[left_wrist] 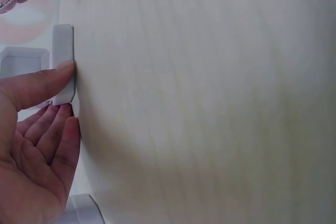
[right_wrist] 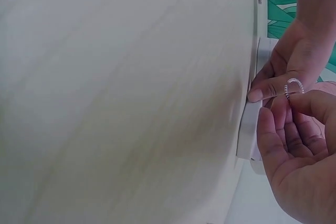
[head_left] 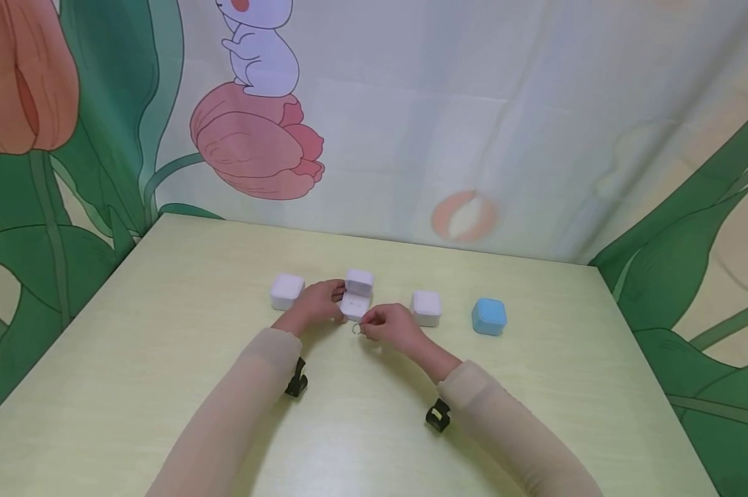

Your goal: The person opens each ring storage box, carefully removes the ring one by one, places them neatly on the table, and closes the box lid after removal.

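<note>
Ring: pinched by thumb and fingertips of right hand, just off near side of open box. Contact with box: cannot tell. Lower band hidden by fingertips; left wrist view cuts it at frame edge; head view too small for detail. Round loop, no clear long axis; projects leftward from fingertips in head view. Left hand grips box, thumb on front wall, fingers at left side, partly hidden. Lid up at far side, opening toward person; insert blurred. White box left, partly behind hand; blue box far right.
</note>
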A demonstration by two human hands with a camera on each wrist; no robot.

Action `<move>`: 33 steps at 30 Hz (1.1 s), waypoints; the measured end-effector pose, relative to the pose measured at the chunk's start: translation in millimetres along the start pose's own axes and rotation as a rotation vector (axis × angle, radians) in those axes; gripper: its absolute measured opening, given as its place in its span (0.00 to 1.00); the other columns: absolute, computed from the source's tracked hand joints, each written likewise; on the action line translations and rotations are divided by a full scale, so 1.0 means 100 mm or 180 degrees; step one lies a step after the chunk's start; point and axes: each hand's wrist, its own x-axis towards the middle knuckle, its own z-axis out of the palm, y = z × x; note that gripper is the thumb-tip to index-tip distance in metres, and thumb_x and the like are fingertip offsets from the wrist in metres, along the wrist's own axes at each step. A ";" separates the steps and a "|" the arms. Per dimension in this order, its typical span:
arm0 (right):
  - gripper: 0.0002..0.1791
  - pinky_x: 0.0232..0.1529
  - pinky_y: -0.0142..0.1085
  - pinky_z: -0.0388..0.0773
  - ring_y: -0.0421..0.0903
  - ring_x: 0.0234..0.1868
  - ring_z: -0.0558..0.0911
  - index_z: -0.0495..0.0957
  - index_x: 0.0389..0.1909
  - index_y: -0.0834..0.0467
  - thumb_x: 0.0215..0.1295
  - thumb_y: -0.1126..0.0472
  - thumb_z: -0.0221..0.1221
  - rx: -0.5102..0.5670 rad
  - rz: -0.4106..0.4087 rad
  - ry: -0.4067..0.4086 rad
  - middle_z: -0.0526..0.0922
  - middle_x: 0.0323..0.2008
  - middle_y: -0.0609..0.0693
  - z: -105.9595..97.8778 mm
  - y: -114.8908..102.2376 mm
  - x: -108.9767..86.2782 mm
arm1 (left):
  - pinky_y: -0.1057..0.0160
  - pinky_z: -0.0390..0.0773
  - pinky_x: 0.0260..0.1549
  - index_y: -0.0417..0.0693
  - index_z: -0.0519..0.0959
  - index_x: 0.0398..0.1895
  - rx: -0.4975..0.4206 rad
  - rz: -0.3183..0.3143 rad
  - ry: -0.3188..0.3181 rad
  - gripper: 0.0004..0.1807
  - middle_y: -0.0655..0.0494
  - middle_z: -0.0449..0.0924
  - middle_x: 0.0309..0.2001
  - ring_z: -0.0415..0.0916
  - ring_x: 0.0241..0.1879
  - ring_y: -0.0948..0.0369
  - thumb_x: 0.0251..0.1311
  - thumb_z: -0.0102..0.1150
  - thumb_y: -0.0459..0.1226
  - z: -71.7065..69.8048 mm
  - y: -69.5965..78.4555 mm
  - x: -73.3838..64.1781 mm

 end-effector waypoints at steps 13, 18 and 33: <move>0.09 0.31 0.23 0.72 0.33 0.28 0.77 0.87 0.41 0.66 0.67 0.64 0.64 -0.0103 0.0142 0.0016 0.90 0.34 0.56 0.07 -0.03 -0.02 | 0.54 0.64 0.77 0.32 0.58 0.77 0.0064 -0.0023 0.0010 0.47 0.42 0.65 0.76 0.65 0.76 0.48 0.51 0.67 0.29 -0.01 0.03 -0.04; 0.09 0.31 0.23 0.72 0.33 0.28 0.77 0.87 0.41 0.65 0.68 0.64 0.64 -0.0130 0.0149 -0.0011 0.90 0.35 0.56 0.09 0.00 -0.01 | 0.54 0.64 0.77 0.32 0.58 0.77 0.0072 -0.0021 0.0009 0.48 0.42 0.65 0.77 0.65 0.76 0.48 0.51 0.67 0.29 0.00 0.03 -0.04; 0.09 0.27 0.24 0.73 0.34 0.25 0.75 0.87 0.41 0.67 0.68 0.65 0.63 -0.0205 0.0029 -0.0184 0.87 0.28 0.55 0.11 0.02 0.03 | 0.54 0.64 0.77 0.32 0.58 0.77 0.0035 -0.0029 0.0008 0.47 0.41 0.65 0.76 0.65 0.76 0.48 0.52 0.68 0.29 0.00 0.04 -0.03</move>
